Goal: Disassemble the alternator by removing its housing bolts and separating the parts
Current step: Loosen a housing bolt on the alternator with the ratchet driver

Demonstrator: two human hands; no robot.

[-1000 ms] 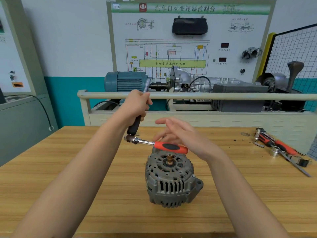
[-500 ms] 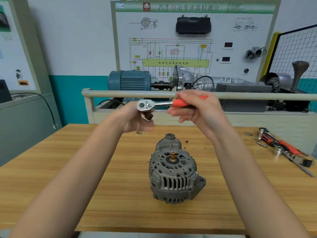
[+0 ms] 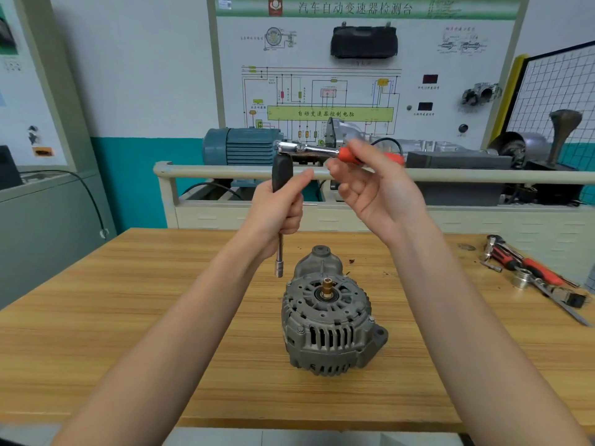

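A grey alternator (image 3: pixel 331 329) stands on the wooden table (image 3: pixel 128 317), its brass shaft tip pointing up. Above and behind it, my left hand (image 3: pixel 278 210) grips a black-handled socket driver (image 3: pixel 279 194) held upright, with the socket end pointing down just left of the alternator. My right hand (image 3: pixel 373 188) pinches the orange handle of a chrome ratchet (image 3: pixel 309 149) held level, and the ratchet's head sits at the top of the black handle.
Several loose tools and a socket (image 3: pixel 534 272) lie at the table's right edge. A beige rail (image 3: pixel 483 177) and a training bench with a blue motor (image 3: pixel 248 146) stand behind the table. A grey cabinet (image 3: pixel 48 226) is at the left.
Both hands rose from the alternator. The black-handled driver now stands upright in my left hand, with the ratchet head at its top end.
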